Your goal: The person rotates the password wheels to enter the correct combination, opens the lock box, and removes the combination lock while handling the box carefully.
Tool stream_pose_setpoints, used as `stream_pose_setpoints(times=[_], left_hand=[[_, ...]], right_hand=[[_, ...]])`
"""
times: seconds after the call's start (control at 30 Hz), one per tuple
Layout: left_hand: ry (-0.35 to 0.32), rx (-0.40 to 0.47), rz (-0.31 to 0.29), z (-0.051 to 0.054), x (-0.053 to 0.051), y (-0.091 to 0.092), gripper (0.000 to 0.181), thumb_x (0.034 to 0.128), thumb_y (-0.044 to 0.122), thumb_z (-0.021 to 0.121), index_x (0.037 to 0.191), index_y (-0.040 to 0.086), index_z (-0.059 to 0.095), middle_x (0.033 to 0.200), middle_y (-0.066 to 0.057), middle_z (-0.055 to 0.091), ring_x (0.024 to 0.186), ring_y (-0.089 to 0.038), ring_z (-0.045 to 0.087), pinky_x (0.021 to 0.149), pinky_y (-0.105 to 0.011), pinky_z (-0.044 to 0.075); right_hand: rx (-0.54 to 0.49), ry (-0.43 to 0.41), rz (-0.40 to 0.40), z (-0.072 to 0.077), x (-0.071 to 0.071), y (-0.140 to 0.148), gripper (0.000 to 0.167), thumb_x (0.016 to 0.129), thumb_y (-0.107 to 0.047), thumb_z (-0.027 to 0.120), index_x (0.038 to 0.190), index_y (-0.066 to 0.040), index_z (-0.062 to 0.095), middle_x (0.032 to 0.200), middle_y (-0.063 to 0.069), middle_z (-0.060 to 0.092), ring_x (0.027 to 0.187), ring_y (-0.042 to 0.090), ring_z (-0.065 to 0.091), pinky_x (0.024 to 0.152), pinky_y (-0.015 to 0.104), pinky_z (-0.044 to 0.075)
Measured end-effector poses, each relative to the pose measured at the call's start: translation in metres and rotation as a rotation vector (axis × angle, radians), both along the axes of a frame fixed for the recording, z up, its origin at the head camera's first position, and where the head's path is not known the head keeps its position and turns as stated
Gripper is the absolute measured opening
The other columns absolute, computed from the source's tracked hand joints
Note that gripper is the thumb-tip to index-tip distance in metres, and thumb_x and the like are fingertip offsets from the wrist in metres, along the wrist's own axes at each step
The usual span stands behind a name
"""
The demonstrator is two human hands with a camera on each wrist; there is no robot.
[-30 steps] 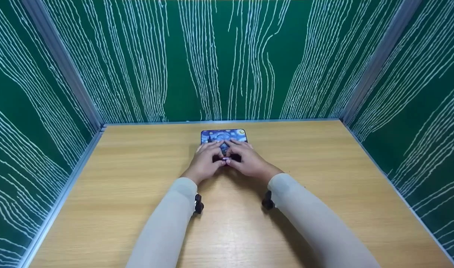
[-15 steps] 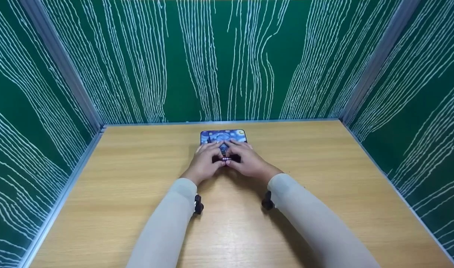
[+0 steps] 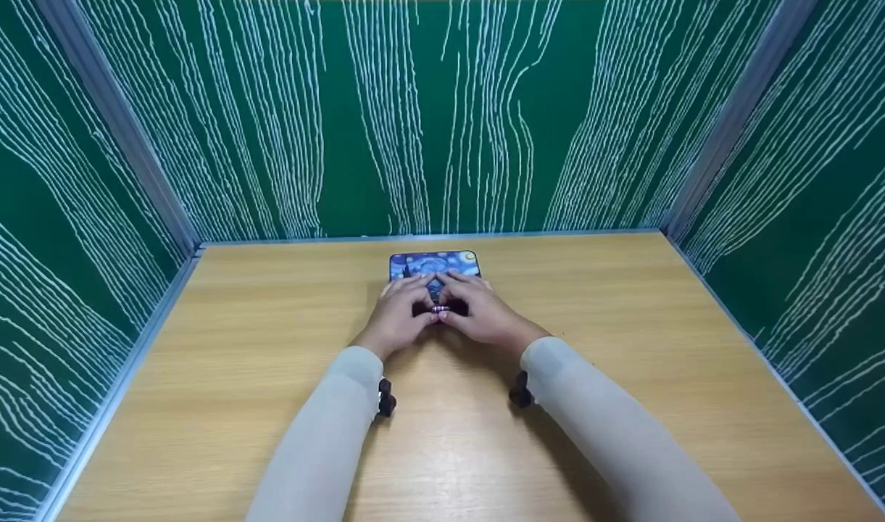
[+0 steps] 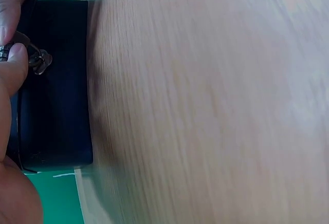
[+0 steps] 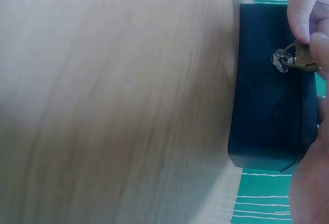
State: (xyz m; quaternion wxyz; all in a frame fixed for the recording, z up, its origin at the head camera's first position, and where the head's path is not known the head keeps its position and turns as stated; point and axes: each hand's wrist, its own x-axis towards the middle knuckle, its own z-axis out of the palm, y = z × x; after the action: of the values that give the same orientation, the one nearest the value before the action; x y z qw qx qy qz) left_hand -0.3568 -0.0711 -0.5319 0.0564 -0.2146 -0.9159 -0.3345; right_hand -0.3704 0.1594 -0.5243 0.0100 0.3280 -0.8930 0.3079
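Note:
A dark tin box [image 3: 435,262] with a swirling blue night-sky picture on its lid sits on the table. On its front wall, a metal clasp [image 5: 278,60] carries a small brass-coloured combination padlock [image 5: 305,58], its shackle through the clasp. My left hand [image 3: 399,313] pinches one end of the padlock between thumb and finger; ridged dials show there in the left wrist view. From the other side my right hand [image 3: 485,313] pinches the same padlock. The other fingers of both hands lie over the lid. The numbers on the dials are too small to read.
The wooden table [image 3: 268,377] reaches to metal edging. Green walls [image 3: 370,145] with wavy white lines stand at the back and both sides, joined by grey metal posts [image 3: 123,123]. A dark device [image 3: 386,398] is strapped at each wrist.
Both hands stay at the padlock. The small bright marks on it look slightly different between frames; the box keeps its place.

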Motion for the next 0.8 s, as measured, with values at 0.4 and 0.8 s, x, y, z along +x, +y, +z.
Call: stream_pose_setpoints(times=[0.4, 0.8], left_hand=[[-0.034, 0.015, 0.051, 0.0023, 0.0037, -0.007, 0.011, 0.1045, 0.022, 0.083, 0.1, 0.018, 0.074, 0.179, 0.0, 0.05, 0.171, -0.027, 0.04, 0.147, -0.054, 0.014], [0.003, -0.006, -0.001, 0.0024, 0.0019, 0.0011, 0.011, 0.1043, 0.024, 0.082, 0.1, 0.017, 0.075, 0.179, -0.001, 0.051, 0.17, -0.029, 0.042, 0.147, -0.053, 0.015]], right_hand=[[0.037, -0.047, -0.012, 0.0024, -0.0024, -0.0091, 0.017, 0.113, -0.031, 0.07, 0.124, -0.017, 0.072, 0.188, 0.0, 0.035, 0.178, 0.036, 0.023, 0.144, 0.071, 0.011], [0.0, 0.027, 0.006, -0.0016, -0.0027, 0.0007, 0.016, 0.113, -0.027, 0.071, 0.117, -0.012, 0.073, 0.182, 0.009, 0.045, 0.174, 0.041, 0.033, 0.143, 0.069, 0.019]])
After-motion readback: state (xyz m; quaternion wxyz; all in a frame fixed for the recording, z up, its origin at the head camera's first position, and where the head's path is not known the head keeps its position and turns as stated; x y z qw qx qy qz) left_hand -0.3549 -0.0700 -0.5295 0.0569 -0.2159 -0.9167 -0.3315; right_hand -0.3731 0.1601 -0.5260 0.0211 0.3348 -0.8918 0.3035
